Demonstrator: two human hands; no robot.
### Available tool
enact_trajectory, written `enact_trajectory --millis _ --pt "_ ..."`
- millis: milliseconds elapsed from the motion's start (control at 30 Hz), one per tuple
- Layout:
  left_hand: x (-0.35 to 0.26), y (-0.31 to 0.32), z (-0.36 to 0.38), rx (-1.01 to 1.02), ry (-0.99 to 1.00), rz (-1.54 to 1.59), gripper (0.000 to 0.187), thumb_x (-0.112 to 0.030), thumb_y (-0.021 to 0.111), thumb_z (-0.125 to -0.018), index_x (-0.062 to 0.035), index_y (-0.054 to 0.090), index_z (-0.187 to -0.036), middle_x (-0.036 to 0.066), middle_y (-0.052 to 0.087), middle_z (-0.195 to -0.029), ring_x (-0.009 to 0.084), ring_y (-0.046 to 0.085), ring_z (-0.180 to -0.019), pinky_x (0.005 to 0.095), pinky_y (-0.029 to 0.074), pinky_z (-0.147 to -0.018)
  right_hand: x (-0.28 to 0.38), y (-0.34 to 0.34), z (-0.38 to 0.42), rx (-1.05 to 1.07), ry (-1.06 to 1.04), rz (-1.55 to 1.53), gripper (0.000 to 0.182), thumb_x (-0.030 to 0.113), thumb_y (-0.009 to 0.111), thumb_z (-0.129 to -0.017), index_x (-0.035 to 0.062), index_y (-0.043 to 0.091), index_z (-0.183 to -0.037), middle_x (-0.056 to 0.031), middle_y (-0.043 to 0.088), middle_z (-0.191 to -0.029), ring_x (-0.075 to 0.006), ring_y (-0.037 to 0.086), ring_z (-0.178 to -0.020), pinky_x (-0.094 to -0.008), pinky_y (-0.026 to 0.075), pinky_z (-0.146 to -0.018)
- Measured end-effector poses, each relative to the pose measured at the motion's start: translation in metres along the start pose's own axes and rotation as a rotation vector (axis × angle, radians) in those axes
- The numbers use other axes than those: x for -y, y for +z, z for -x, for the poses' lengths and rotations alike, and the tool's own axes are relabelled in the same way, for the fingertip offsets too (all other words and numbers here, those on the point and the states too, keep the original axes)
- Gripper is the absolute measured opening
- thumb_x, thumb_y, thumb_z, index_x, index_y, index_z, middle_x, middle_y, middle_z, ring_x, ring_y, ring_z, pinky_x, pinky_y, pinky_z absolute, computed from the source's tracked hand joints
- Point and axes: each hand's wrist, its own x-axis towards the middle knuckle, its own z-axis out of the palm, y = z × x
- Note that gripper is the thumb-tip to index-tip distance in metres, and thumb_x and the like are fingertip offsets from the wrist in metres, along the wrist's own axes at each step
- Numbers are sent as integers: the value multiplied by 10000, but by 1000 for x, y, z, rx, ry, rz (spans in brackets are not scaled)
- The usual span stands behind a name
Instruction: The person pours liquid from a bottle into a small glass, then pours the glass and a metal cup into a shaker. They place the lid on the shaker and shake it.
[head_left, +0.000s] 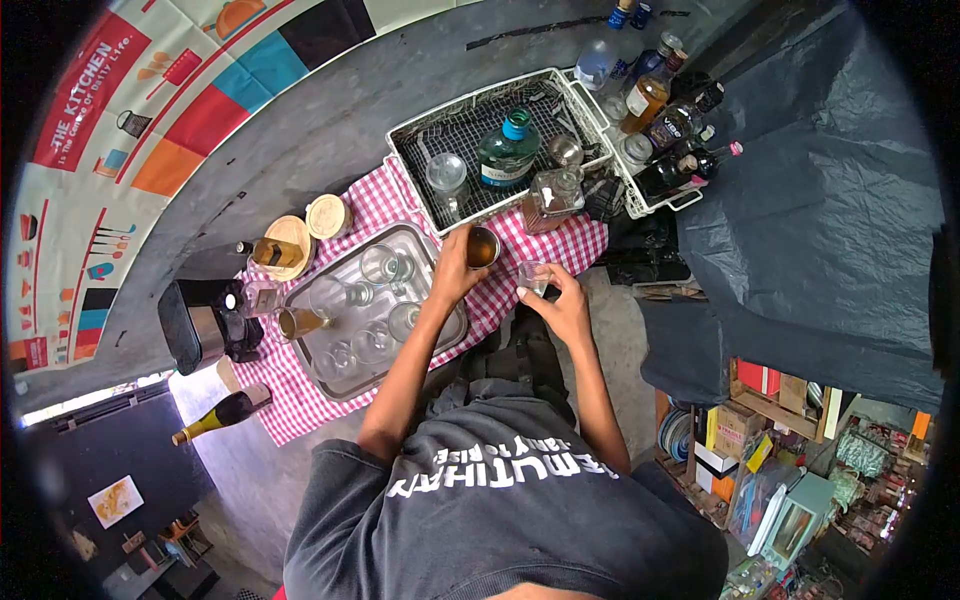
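My left hand (pixel 455 268) is wrapped round a glass of dark amber liquid (pixel 483 248), at the front edge of the wire basket. In my right hand (pixel 565 308) a small transparent glass (pixel 533 277) is gripped between thumb and fingers, just right of the amber one. Left of my left forearm lies a metal tray (pixel 432 345) with several stemmed glasses (pixel 372 342) on it. A glass mug of yellowish liquid (pixel 300 322) stands at the tray's left edge. Beneath all this spreads a red-and-white checked cloth (pixel 480 310).
The white wire basket (pixel 405 150) holds a green-blue bottle (pixel 508 150) and glassware. Several liquor bottles (pixel 648 98) crowd a second basket (pixel 635 200) at the right. Wooden-lidded jars (pixel 328 216), a black appliance (pixel 195 325) and a lying wine bottle (pixel 222 413) are on the left.
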Motion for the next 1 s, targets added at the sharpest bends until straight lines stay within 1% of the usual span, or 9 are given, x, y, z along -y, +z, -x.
enact_trajectory --millis 267,333,500,600,733,800,900,933,1000 --pt "-12 3 6 -58 18 -78 949 -42 840 -537 0 380 -1366 206 466 -1315 410 458 -1208 440 393 -1028 1 0 5 3 0 33 471 292 805 -728 36 616 -1076 -112 697 -905 -236 683 -887 -355 507 -781" --pt "-29 -3 10 -134 -69 -127 919 -78 827 -580 -7 373 -1376 222 451 -1309 418 444 -1206 448 371 -1033 3 -1 6 6 25 55 481 287 802 -728 34 609 -1088 -112 701 -925 -241 684 -904 -361 510 -795" --pt "-48 -17 30 -255 -62 -169 786 -149 761 -679 -1 394 -1358 221 467 -1259 395 444 -1193 447 336 -1031 8 -3 9 19 0 30 485 272 792 -738 25 593 -1106 -129 700 -995 -259 679 -965 -374 509 -830" --pt "-60 -27 46 -77 -26 20 676 -134 731 -710 4 436 -1302 196 484 -1243 368 457 -1197 431 353 -1035 10 -2 10 52 -18 56 499 262 785 -743 20 577 -1127 -142 695 -1028 -273 674 -990 -382 507 -845" --pt "-88 -30 60 69 4 193 682 -127 725 -718 -1 426 -1318 201 474 -1278 375 450 -1234 424 371 -1039 15 2 12 111 -72 109 526 258 781 -744 17 549 -1150 -155 688 -1036 -293 670 -997 -397 506 -844" --pt "-97 -26 64 151 -63 357 690 -130 722 -724 -7 417 -1330 206 476 -1323 370 464 -1254 416 397 -1026 11 6 13 131 -86 108 526 258 781 -742 16 546 -1146 -156 686 -1031 -297 670 -990 -398 507 -837" --pt "-90 -11 71 147 -111 379 697 -125 716 -733 -15 401 -1344 217 496 -1332 371 500 -1236 410 429 -992 12 14 17 164 -115 120 552 246 784 -741 19 510 -1163 -161 679 -1006 -301 675 -958 -403 512 -813" --pt "-94 -11 71 99 -70 379 639 -89 697 -748 -19 426 -1323 222 570 -1243 364 571 -1160 403 468 -942 14 17 17 173 -98 92 562 236 785 -742 21 489 -1169 -168 678 -1001 -301 677 -943 -399 518 -799" --pt "-95 -9 72 70 -98 402 607 -72 688 -754 -20 444 -1307 223 596 -1198 366 593 -1128 400 484 -915 18 21 19 197 -74 57 581 213 787 -743 34 442 -1173 -183 674 -995 -297 683 -912 -389 533 -748"
